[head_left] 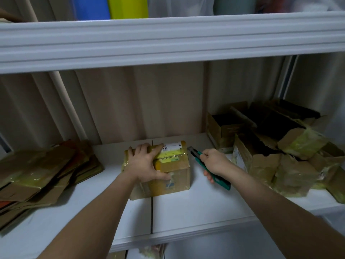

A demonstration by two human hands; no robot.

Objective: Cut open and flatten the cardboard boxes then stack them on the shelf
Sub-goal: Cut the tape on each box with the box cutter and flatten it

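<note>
Sealed cardboard box (164,171) sits at centre of the white shelf (196,206), taped top up. Left hand (147,165) lies spread over its top, thumb down the front face, fingers nearly straight: likely pinning it against the coming cut. Right hand (214,163) grips a green utility knife (209,167), tip just beside the box's 3 o'clock edge. Flattened cardboard stack (43,171) at 9 o'clock; uncut open boxes (270,146) at 3 o'clock, kept apart as done and pending.

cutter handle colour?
Teal-green, on the cutter gripped by the right hand; head view.
</note>
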